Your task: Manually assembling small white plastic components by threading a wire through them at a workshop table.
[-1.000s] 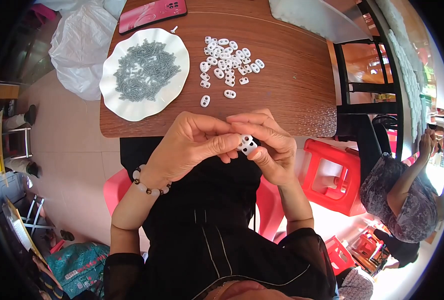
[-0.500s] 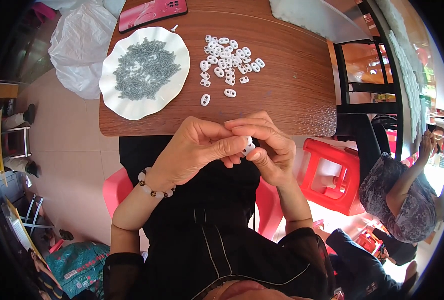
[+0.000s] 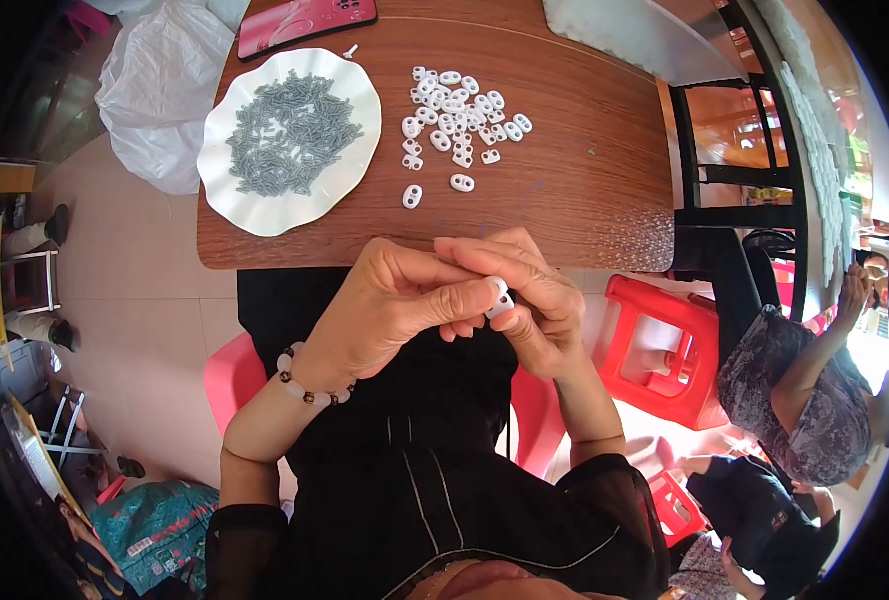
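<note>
A small white two-hole cord lock (image 3: 501,303) is held between both hands, just off the table's near edge. Thumb and fingers of my left hand (image 3: 379,305) pinch it from the left, the thumb tip pressing its side. My right hand (image 3: 539,300) grips it from the right, with the thumb below and the index finger above. The fingers cover much of it; a dark hole shows. Beyond the hands, several similar white pieces (image 3: 439,141) lie in a loose pile, with two single ones nearer. A scalloped white plate (image 3: 366,100) holds many small grey cylindrical pieces (image 3: 289,135).
The brown wooden table (image 3: 584,180) carries a pink phone (image 3: 304,25) at its far left and a tiny white piece (image 3: 350,52) by the plate. A white plastic bag (image 3: 159,100) is left of the table. Red stools (image 3: 664,350) and other people are to the right.
The cord lock has turned slightly between my fingers, showing its hole more plainly. Both hands have shifted only a little. At lower right, another person has moved.
</note>
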Available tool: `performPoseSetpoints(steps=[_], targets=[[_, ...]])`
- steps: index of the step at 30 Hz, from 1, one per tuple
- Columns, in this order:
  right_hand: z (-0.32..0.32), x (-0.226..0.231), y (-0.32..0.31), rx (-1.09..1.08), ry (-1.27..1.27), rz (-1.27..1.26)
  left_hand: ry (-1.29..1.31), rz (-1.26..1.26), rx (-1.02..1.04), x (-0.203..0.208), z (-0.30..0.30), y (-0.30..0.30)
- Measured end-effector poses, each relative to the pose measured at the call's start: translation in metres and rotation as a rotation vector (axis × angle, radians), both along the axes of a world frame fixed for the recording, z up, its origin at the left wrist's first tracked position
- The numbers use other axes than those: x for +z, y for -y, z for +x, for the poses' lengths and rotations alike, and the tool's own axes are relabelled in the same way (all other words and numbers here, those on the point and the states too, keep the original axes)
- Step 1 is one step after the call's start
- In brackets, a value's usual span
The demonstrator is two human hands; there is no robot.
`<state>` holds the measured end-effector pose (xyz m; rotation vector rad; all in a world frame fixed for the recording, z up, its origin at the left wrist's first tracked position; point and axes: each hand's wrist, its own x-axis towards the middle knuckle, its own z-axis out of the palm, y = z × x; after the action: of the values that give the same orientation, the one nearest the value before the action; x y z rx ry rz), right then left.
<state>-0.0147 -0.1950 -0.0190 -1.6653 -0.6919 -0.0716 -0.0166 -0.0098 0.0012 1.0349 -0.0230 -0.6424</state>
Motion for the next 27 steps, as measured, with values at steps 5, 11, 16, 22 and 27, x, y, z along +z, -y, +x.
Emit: performPoseSetpoints(steps=[5, 11, 16, 22, 27], targets=[[-0.005, 0.001, 0.000, 0.020, -0.058, 0.011, -0.020, -0.012, 0.037, 0.004, -0.004, 0.002], [-0.007, 0.001, -0.001, 0.007, -0.052, 0.049, -0.074, -0.053, 0.058, 0.002, -0.007, 0.006], [-0.009, 0.002, -0.002, -0.002, -0.120, 0.083, -0.103, -0.075, 0.065, 0.003, -0.009, 0.006], [-0.011, 0.002, -0.003, -0.016, -0.102, 0.097, -0.113, -0.101, 0.074, 0.000, -0.014, 0.008], [-0.012, 0.003, -0.006, -0.108, -0.050, 0.048, -0.131, -0.115, 0.094, 0.003, -0.016, 0.011]])
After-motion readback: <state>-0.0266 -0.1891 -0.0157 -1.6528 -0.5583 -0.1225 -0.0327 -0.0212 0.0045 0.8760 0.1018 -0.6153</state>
